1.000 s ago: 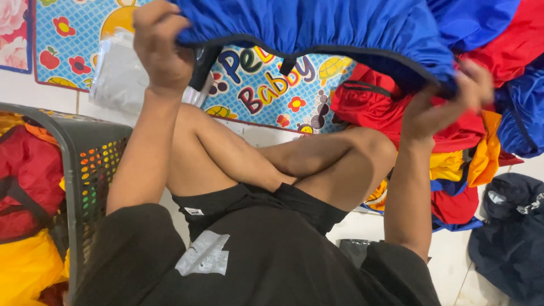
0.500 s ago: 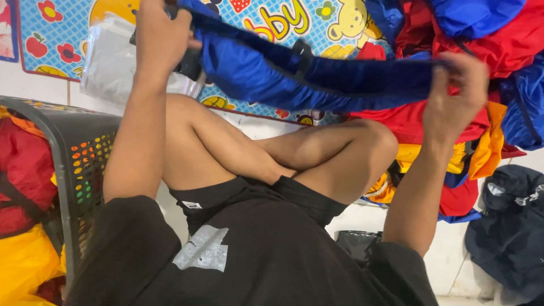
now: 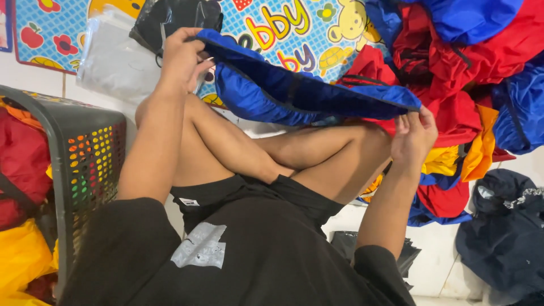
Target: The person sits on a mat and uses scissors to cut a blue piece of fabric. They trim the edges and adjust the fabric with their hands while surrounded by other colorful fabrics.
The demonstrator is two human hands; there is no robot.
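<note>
So the blue fabric piece (image 3: 306, 93) is stretched out flat between both hands above the crossed legs, left hand (image 3: 184, 56) pinched shut on one end up near the colourful play mat (image 3: 294, 28), right hand (image 3: 413, 136) gripping the other end with the fingers curled under the edge. Looks like slippery nylon to me, so I'd guess the risk is one corner sliding out of a pinch and the whole thing flopping onto the knees, or the right-hand end snagging on the heap of red, blue and yellow fabric (image 3: 470, 68) sitting just behind and beside that hand. As for containers: below and outside the left arm there's a grey perforated basket (image 3: 85, 153) with red and yellow fabric (image 3: 22, 226) stuffed in it. A clear plastic bag (image 3: 113, 56) lies just beyond the left hand, can't tell what's inside. Dark navy clothing (image 3: 504, 232) sits below the right hand, well apart.
</note>
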